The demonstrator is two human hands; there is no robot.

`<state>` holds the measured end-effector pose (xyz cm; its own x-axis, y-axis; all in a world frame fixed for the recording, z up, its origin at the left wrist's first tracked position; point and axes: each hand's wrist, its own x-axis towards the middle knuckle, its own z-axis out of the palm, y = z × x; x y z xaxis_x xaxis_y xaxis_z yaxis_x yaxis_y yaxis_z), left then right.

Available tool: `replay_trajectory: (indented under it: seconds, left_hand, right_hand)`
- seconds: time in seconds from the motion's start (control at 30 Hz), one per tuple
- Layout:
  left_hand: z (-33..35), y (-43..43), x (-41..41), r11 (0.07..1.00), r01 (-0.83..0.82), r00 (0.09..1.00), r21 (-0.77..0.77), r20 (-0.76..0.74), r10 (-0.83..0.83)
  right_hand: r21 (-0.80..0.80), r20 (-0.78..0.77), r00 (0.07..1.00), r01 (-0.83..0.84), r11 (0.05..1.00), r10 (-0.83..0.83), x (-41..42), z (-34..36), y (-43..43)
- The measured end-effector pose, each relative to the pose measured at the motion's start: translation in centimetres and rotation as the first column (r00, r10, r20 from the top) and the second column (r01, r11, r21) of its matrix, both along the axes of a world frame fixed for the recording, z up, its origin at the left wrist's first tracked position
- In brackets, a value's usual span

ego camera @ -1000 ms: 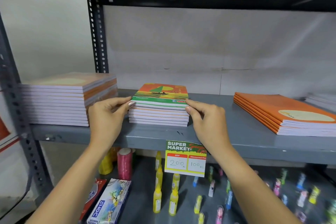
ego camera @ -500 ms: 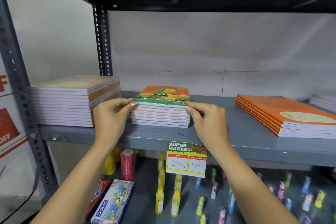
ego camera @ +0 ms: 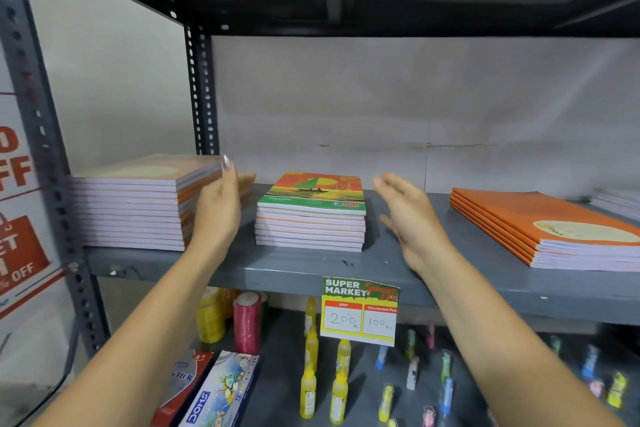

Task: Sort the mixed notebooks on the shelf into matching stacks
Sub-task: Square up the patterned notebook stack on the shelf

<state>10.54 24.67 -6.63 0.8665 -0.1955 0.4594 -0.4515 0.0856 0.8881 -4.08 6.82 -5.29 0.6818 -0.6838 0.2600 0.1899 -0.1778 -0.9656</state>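
A small stack of notebooks with a green, orange and yellow boat cover on top stands mid-shelf. My left hand is flat and open just left of it, fingers extended, apart from the stack. My right hand is open to its right, also clear of it. A taller stack of orange-covered notebooks sits at the left, partly behind my left hand. A low stack of larger orange notebooks lies at the right.
The grey metal shelf carries a price tag on its front edge. More pale notebooks lie at the far right. Below are yellow bottles, a pink spool and boxes. A perforated upright stands behind the left stack.
Both hands have let go of the middle stack's sides and spread outward, fingers opened. The view has moved closer and slightly right.
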Motion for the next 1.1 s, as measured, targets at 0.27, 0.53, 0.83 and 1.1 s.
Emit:
replay_trajectory:
  seconds: [0.27,0.53,0.83,1.1]
  left_hand:
    - [2.3,-3.8,2.4,0.888,0.455,0.689,-0.063,-0.608,-0.396]
    - [1.7,-4.0,3.0,0.863,0.495,0.639,-0.102,-0.631,-0.440]
    - [1.5,-7.1,0.9,0.833,0.538,0.604,-0.129,-0.630,-0.488]
    - [1.4,-12.9,-3.1,0.811,0.567,0.582,-0.144,-0.627,-0.518]
  right_hand:
    - [0.426,-0.061,0.993,-0.070,0.902,0.106,5.4,0.5,-0.2]
    - [0.449,-0.051,0.985,-0.127,0.885,0.168,7.0,-0.7,-1.5]
    - [0.427,-0.124,0.983,-0.067,0.902,0.132,4.9,-0.5,-5.1]
    - [0.457,-0.138,0.987,-0.016,0.889,0.088,0.2,-0.8,-10.7]
